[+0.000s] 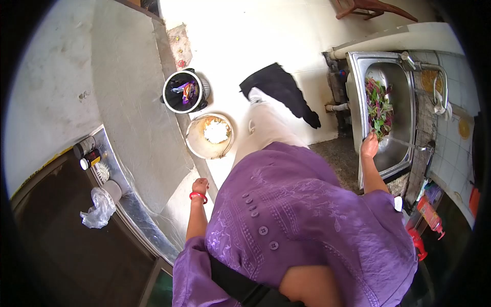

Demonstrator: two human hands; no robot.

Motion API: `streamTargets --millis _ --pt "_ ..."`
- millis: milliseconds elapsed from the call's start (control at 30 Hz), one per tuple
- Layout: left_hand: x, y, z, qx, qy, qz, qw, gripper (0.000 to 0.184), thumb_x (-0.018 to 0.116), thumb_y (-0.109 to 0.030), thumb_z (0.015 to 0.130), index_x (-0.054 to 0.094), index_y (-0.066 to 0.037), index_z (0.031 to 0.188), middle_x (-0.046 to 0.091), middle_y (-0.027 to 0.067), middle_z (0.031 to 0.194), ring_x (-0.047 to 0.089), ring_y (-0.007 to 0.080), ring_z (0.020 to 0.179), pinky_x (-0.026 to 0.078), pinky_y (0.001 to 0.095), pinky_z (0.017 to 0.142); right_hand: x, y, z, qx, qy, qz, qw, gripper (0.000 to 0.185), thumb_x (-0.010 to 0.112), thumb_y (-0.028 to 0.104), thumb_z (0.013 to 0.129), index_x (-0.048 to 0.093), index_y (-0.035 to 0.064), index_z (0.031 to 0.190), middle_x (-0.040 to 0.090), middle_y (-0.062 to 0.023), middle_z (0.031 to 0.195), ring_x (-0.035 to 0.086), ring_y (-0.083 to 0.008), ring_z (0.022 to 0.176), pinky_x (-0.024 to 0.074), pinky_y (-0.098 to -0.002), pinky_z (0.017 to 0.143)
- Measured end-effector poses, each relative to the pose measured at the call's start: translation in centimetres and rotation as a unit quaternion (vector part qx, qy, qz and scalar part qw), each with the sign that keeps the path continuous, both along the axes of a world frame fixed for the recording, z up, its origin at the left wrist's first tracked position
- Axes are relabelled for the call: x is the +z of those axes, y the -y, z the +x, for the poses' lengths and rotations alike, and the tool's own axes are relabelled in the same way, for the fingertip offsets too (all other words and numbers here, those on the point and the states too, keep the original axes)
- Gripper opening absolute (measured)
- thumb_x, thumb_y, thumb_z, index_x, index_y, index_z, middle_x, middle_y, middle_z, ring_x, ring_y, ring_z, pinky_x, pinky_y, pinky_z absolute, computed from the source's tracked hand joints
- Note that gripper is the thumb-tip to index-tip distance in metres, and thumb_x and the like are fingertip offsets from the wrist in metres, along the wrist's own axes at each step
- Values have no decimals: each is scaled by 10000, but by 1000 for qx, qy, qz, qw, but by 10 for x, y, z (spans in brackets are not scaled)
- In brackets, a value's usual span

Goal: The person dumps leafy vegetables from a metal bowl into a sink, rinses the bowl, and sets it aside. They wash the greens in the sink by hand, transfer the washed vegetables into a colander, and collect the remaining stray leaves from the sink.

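Note:
Green and purple leafy greens (379, 105) lie in a long heap inside the steel sink (404, 110) on the right. My right hand (369, 146) reaches over the sink's near side, its fingers closed on the lower end of the heap; the fingertips are partly hidden among the leaves. Beside my body on the left hangs my left hand (201, 185), fingers curled in, with nothing visible in them and a red bangle (198, 197) at the wrist. Nearest to it is a pale bucket (196, 139) with white and orange scraps inside.
A black-lined bin (173, 105) holding wrappers stands beyond the bucket. A black cloth (279, 89) lies ahead on the pale floor. Taps (444, 82) rise at the sink's far edge. Bottles (91, 158) and a plastic bag (100, 209) sit along the left ledge. A wooden chair (371, 7) is at the top.

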State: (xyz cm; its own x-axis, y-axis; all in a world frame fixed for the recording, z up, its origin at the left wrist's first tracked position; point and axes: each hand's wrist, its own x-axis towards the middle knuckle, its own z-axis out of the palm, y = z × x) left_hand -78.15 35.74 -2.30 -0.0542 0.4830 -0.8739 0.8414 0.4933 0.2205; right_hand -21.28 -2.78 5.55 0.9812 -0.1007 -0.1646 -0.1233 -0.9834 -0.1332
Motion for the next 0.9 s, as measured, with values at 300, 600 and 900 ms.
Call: streamTargets --millis 300,600,900 --pt "-36 -3 22 -78 126 5 989 182 564 -102 813 585 15 950 616 71 787 566 135 648 468 252 582 6 0 -1 -1 -10 -10 1000 438 325 342 886 569 31 1077 588 -252 967 550 -416 913 407 -477 822" --pt "-65 -43 83 -135 128 40 982 178 569 -116 822 598 8 946 623 61 790 577 130 660 489 260 606 2 0 -4 6 49 -14 999 389 321 309 888 582 29 960 590 -231 955 557 -393 888 427 -460 787" --pt "-83 -36 90 -167 103 -1 981 198 573 -123 806 594 16 945 624 75 785 583 131 654 481 252 578 7 -3 -2 -10 12 -13 1000 436 314 322 894 547 18 1102 581 -239 1001 547 -392 936 413 -452 830"
